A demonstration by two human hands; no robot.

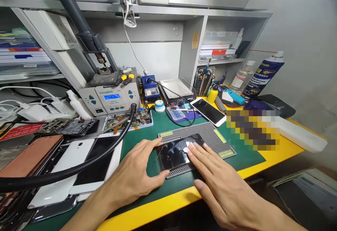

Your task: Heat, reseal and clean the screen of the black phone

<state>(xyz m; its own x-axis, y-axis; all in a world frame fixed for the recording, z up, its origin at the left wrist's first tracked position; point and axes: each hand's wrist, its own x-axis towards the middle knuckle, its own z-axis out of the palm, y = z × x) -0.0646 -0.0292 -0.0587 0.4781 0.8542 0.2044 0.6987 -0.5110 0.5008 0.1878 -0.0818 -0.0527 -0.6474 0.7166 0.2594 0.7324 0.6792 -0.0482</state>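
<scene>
A black phone (172, 153) lies screen up on a grey perforated pad (210, 136) in the middle of the green mat (244, 155). My left hand (137, 173) rests flat on the mat against the phone's left edge, thumb along its near corner. My right hand (210, 173) lies flat, palm down, with the fingertips pressing on the phone's glass near a small white patch (187, 146). Neither hand grips anything.
A thick black hose (79, 167) arcs over several white phones (89, 167) at left. A rework station (110, 97), a parts tray (129, 120), a white phone (209, 111), a spray can (262, 76) and a bottle (240, 76) stand behind. The yellow bench edge (168, 203) runs in front.
</scene>
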